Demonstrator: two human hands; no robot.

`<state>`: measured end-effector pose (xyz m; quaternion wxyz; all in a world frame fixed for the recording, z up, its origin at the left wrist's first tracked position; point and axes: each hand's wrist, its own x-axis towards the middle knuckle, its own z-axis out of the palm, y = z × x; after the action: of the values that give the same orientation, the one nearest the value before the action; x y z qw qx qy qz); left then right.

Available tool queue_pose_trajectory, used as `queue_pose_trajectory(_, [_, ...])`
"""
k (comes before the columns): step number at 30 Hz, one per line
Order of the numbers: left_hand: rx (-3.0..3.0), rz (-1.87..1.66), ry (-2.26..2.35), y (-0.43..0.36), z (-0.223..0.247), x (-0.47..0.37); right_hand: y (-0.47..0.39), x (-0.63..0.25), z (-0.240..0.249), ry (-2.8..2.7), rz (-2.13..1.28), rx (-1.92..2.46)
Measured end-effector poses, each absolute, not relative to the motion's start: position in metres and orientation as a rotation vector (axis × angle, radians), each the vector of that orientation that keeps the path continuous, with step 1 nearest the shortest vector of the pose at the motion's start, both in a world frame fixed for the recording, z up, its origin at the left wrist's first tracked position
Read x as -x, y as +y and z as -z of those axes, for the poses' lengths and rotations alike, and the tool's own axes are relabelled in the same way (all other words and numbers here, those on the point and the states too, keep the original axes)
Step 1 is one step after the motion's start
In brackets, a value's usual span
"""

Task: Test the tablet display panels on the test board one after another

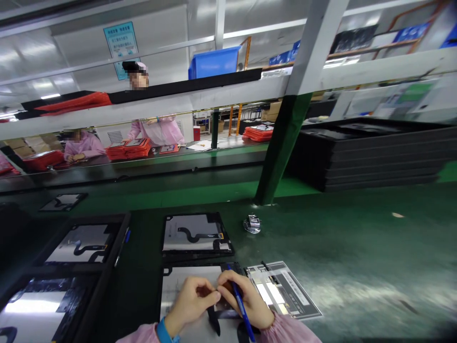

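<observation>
In front of me lies a flat silver display panel (173,286) with a black border. Over it, my left hand (193,302) is closed in a pinch, its fingertips meeting those of the other hand. Whatever is pinched is too small to make out. My right hand (248,300) is also closed, with a blue pen (241,307) held slantwise across its fingers. Below the fingertips a black ribbon cable (213,320) lies curved on the panel. Partly behind my right hand is a printed sheet or board (294,290) with a white label.
Another panel (194,228) lies just beyond. A black tray (126,219) with panels stands left, a pen (123,245) on its edge. A small metal piece (253,223) sits near a green post (282,147). Black trays (374,157) are stacked right; people (157,131) work across the line.
</observation>
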<state>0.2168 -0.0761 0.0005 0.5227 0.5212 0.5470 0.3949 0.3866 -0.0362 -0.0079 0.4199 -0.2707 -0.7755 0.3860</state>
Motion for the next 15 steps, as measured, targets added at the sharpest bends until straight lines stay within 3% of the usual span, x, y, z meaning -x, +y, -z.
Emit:
queue_pose_trajectory(9, [-1.34, -1.128, 1.447, -0.061, -0.026, -0.148, 0.021, -0.45, -0.005, -1.689, -0.33, 1.122])
queue_pose_trajectory(15, [-1.407, -1.307, 1.892, -0.002, -0.02, -0.077, 0.115, -0.47, 0.015, -1.763, -0.273, 1.269])
